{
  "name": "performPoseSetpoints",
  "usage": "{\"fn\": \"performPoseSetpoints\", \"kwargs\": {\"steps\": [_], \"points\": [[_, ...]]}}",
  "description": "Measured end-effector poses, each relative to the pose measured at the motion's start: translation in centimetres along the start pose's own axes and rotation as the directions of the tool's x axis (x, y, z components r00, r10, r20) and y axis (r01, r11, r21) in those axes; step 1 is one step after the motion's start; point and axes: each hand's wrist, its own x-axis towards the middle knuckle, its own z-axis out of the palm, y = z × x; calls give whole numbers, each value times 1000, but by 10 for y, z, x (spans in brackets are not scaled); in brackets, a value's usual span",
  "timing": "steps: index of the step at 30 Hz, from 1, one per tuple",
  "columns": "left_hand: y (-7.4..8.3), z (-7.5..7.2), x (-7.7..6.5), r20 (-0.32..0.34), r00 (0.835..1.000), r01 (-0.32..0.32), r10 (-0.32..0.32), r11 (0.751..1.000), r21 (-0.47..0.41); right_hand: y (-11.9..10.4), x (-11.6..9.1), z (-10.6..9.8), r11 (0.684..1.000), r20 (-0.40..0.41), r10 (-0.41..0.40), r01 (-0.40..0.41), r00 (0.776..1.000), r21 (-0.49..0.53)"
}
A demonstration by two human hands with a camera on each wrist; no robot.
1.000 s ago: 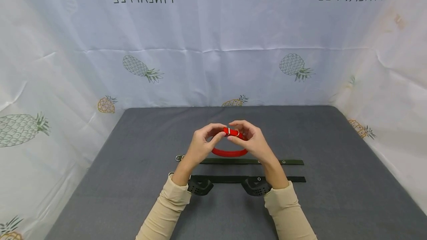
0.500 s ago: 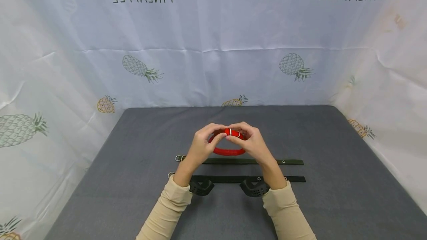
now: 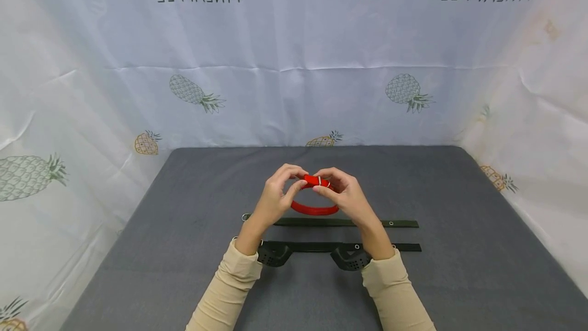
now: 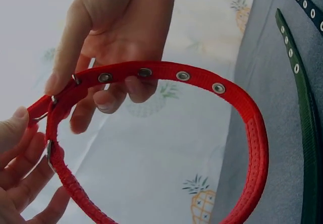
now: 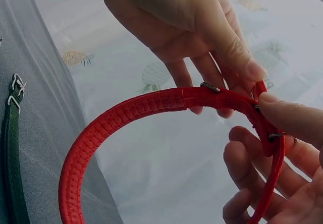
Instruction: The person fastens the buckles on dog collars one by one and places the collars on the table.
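Note:
A red dog collar (image 3: 315, 211) is bent into a loop, held up above the table between both hands. My left hand (image 3: 275, 193) pinches the strap just left of the silver buckle (image 3: 319, 181). My right hand (image 3: 347, 194) grips the collar on the buckle's other side, beside a metal ring. Metal eyelets (image 4: 182, 76) line one part of the band in the left wrist view. Quilted stitching (image 5: 75, 183) shows on its inner side in the right wrist view. Fingers cover part of the strap around the buckle.
A dark green collar (image 3: 317, 222) lies straight across the grey table (image 3: 184, 249), with a black collar (image 3: 312, 247) parallel and nearer. Both forearms extend above them. A white curtain (image 3: 285, 106) with pineapple prints surrounds the table at the back and sides.
Half a second ago the fingertips nearly met at the buckle. Now my left hand has shifted slightly left and up, and more red strap shows between the hands.

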Motion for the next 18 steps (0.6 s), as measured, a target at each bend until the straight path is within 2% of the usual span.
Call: {"fn": "performPoseSetpoints", "kwargs": {"steps": [5,12,18], "points": [[0,-4,0,-31,999,13,-13,1000,1,1,0,-1,1000,-3,12,-12,1000,8],[-2,-8,2,-78,997,-1,-1,1000,-22,1,-1,-4,1000,-12,14,-14,1000,3],[-2,-12,3,-159,987,25,-34,998,-62,1,-2,-8,999,-35,32,-31,999,14]]}}
